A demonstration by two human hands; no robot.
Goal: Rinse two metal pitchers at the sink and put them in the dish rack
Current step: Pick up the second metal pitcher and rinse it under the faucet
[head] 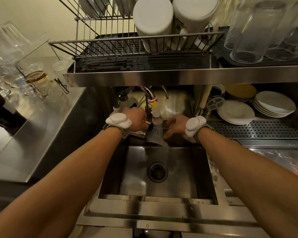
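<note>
My left hand (136,120) is closed around a metal pitcher (150,134) held at the back of the sink (201,169), just under the faucet nozzle (157,119). Water runs from the nozzle onto the pitcher. Most of the pitcher is hidden by my hand and the stream. My right hand (176,125) is right of the stream with its fingers spread, close to the pitcher; I cannot tell if it touches. The wire dish rack (110,47) stands on the shelf above the sink, its left part free. I see no second pitcher.
Two white upturned containers (153,19) fill the rack's right side. Upturned glasses (253,35) stand to the right on the shelf. Stacked white plates (236,112) sit on the perforated drainboard at right. Glassware (41,83) crowds the steel counter at left.
</note>
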